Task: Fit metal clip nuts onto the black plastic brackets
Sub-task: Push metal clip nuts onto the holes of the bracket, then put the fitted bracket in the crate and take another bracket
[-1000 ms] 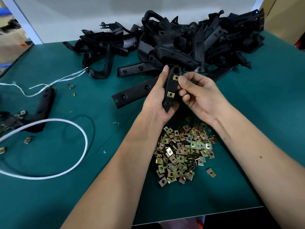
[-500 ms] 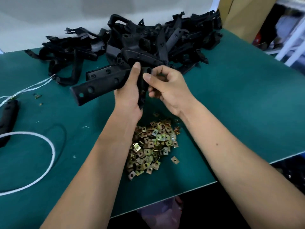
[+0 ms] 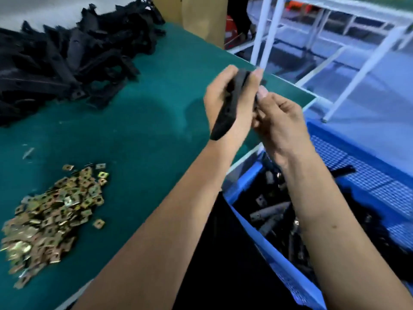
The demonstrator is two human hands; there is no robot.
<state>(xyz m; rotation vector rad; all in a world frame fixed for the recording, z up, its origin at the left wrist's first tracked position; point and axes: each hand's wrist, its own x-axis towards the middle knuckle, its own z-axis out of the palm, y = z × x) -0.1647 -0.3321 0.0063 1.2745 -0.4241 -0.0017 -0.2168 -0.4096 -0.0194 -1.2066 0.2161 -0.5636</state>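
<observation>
A green tabletop [image 3: 138,121] fills the left of the view, and past its right edge stands a blue crate [image 3: 279,265] with black parts lying in it, in front of a white metal frame [image 3: 263,30]. The picture is smeared, so fine detail is lost.

The bracket [image 3: 228,108] in hand is held up above the right edge of the tabletop, just over the near corner of the crate. Its long axis runs steeply, top end tilted away and to the right, lower end pointing down and toward the person's left. The left hand [image 3: 225,101] is wrapped around its upper half, fingers [image 3: 257,74] curled over the top edge, so this hand carries the piece. The right hand [image 3: 279,121] sits just beside it on the crate side, its fingertips pinched against the bracket's right edge; whether they also hold a clip nut there cannot be told, and no nut on the bracket can be made out.

The crate lies directly below and to the right of both hands, so the right hand is the nearer one to it, and a drop into it looks like the likely coming move.

The heap of clip nuts [image 3: 53,218] lies well apart at the near left of the tabletop, and the pile of loose brackets [image 3: 67,57] at the far left.
</observation>
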